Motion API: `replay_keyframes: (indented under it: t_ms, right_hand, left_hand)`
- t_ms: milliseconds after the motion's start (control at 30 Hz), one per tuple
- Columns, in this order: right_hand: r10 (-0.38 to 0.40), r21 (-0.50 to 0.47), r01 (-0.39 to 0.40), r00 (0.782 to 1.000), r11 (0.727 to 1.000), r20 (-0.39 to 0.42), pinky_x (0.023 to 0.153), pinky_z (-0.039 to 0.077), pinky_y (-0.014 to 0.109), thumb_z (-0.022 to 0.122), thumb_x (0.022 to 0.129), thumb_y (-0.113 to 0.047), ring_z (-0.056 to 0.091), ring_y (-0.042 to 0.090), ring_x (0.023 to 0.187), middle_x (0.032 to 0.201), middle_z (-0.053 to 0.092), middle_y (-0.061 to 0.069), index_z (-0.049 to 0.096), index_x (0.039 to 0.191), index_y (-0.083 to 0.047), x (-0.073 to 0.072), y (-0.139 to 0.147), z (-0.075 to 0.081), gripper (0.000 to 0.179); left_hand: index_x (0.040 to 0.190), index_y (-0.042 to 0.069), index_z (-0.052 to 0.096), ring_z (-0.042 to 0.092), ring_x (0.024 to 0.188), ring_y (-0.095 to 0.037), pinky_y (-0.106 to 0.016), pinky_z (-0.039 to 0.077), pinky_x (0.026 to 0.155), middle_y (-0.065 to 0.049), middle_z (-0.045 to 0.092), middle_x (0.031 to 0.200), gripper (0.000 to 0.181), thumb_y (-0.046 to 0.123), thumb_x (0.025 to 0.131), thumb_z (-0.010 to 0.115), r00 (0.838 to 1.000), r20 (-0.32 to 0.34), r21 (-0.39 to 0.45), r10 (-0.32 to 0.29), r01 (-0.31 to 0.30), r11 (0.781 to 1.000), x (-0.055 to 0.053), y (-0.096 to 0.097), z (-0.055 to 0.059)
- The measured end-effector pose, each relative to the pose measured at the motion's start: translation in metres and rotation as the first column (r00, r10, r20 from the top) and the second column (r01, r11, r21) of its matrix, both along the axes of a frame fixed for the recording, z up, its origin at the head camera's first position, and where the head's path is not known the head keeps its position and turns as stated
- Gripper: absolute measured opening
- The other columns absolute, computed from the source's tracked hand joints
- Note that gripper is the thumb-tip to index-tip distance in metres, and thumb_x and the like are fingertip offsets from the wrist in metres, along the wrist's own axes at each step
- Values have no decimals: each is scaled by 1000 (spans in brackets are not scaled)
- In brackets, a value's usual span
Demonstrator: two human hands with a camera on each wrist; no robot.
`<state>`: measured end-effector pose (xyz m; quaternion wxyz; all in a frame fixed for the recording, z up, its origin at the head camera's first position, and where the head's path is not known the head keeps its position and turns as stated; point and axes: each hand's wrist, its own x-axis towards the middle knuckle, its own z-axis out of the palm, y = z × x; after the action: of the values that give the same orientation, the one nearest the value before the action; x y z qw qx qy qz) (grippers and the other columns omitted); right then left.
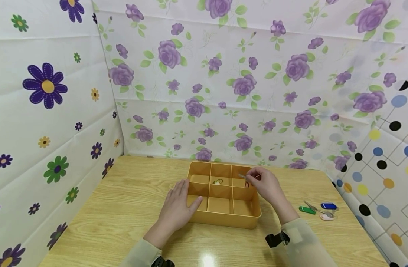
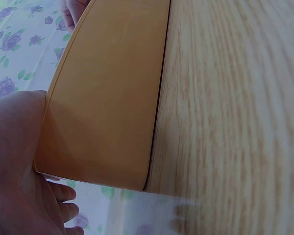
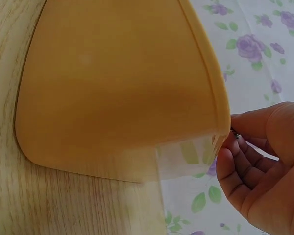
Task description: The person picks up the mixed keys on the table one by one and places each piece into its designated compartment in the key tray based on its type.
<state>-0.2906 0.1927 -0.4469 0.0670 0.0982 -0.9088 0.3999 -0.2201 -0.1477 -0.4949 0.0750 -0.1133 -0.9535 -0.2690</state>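
An orange-yellow organizer box (image 1: pixel 224 219), split into compartments, sits on the wooden table. My left hand (image 1: pixel 176 205) rests at its left side, fingers extended along the wall and thumb reaching over the front left compartment. Over the back right compartment, my right hand (image 1: pixel 266 186) pinches a small thin item (image 3: pixel 235 133) between thumb and fingertips; I cannot tell its kind. A greyish sliver and a dark reddish loop (image 1: pixel 246 184) show beside those fingertips. In the back middle compartment lies a small green loop with a whitish piece (image 1: pixel 218 182).
To the right on the table (image 1: pixel 123 207) lie keys (image 1: pixel 310 206) with a green tag (image 1: pixel 307 210), a blue tag (image 1: pixel 329 205) and a white-pink tag (image 1: pixel 326 217). Flower-patterned cloth (image 1: pixel 190 85) hangs behind the table, with more patterned cloth at both sides.
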Motion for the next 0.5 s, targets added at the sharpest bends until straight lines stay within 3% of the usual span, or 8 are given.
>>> replay_keyframes:
  t_ms: [267, 500]
  right_hand:
    - [4, 13, -4, 1000, 1000, -5, 75, 55, 40, 72, 110, -21, 67, 19, 85, 99, 76, 7, 77, 114, -11, 1, 1, 1, 11]
    - [8, 7, -8, 1000, 1000, 5, 77, 56, 41, 72, 111, -21, 68, 20, 87, 99, 78, 7, 76, 114, -11, 0, 2, -1, 12]
  left_hand:
    - [173, -2, 25, 22, 166, -43, -64, 16, 134, -23, 26, 179, 104, 78, 109, 39, 1000, -6, -5, 0, 0, 1000, 0, 0, -1]
    - [173, -3, 25, 21, 166, -43, -63, 16, 134, -23, 27, 179, 98, 70, 111, 48, 1000, -1, -2, 4, -4, 1000, 0, 1, 1]
